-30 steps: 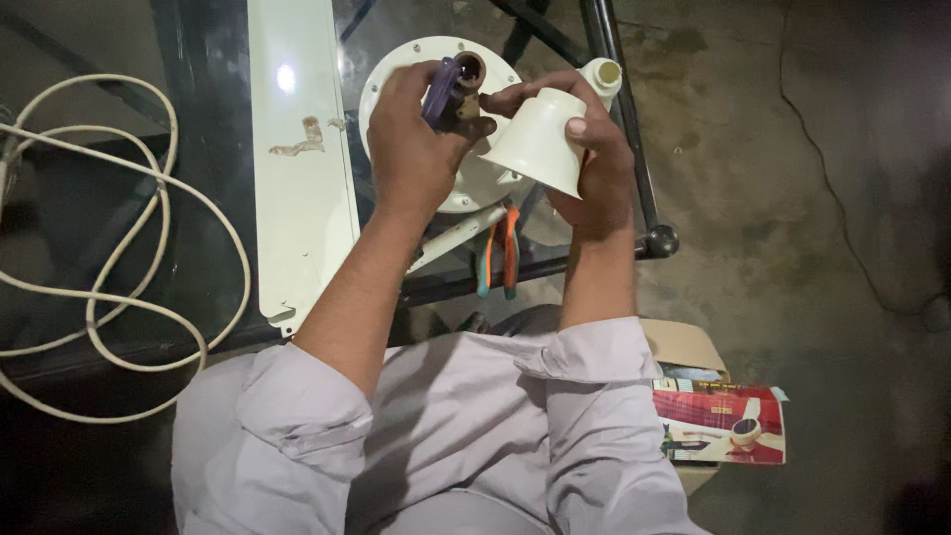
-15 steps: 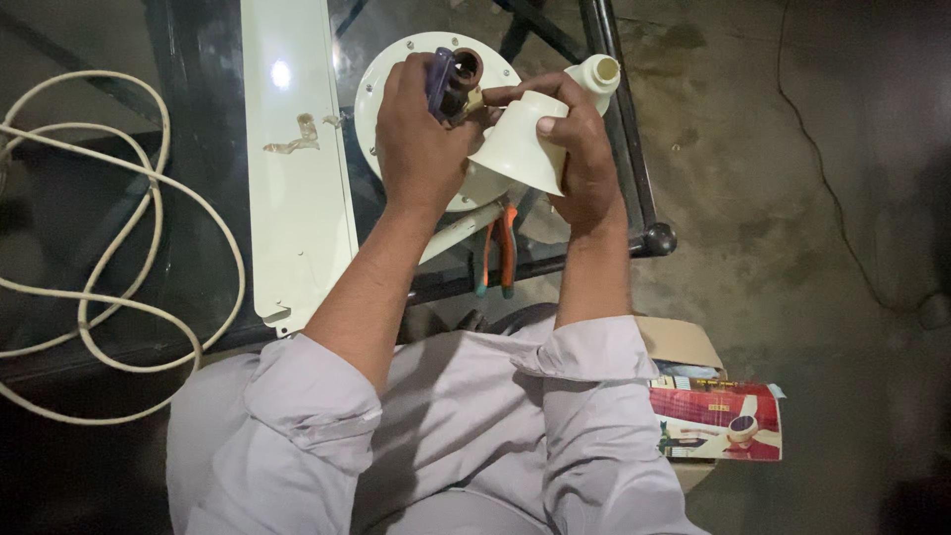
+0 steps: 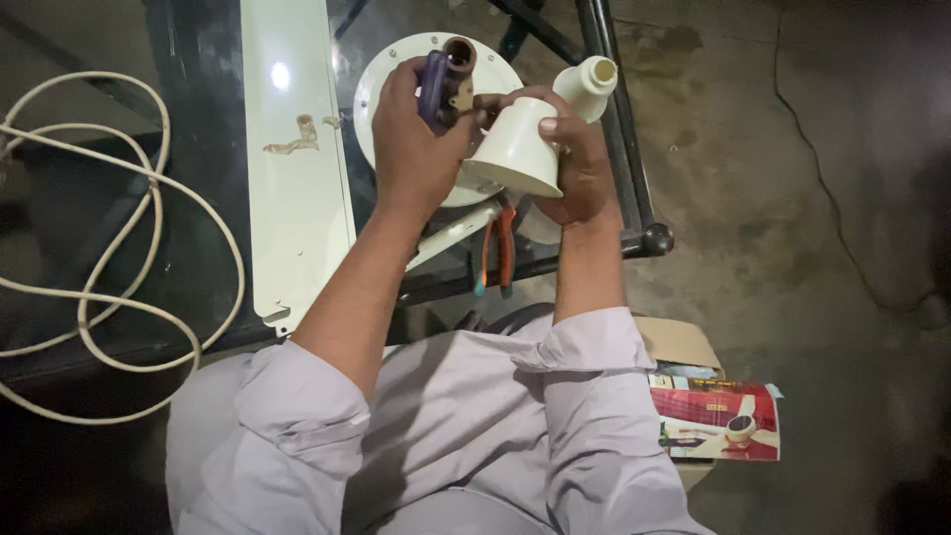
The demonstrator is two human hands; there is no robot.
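Observation:
My left hand [image 3: 416, 129] grips a short brown pipe [image 3: 458, 54] together with a dark purple part, held over a round cream fan motor housing [image 3: 391, 69] on the glass table. My right hand [image 3: 575, 159] holds a cream cone-shaped cover [image 3: 515, 151], wide end toward me, its narrow end against the pipe. A second cream cover with a narrow neck [image 3: 589, 81] stands just behind my right hand.
A long cream fan blade [image 3: 292, 198] lies on the glass table left of the housing. Orange-handled pliers [image 3: 495, 248] lie under my arms. A coiled white cable [image 3: 119, 248] is at the left. A cardboard box with a red printed packet [image 3: 718, 421] sits at the right on the concrete floor.
My hands and the cone cover shifted slightly; the cone turned so its wide end faces me more. The view has moved a little. Both grips are unchanged.

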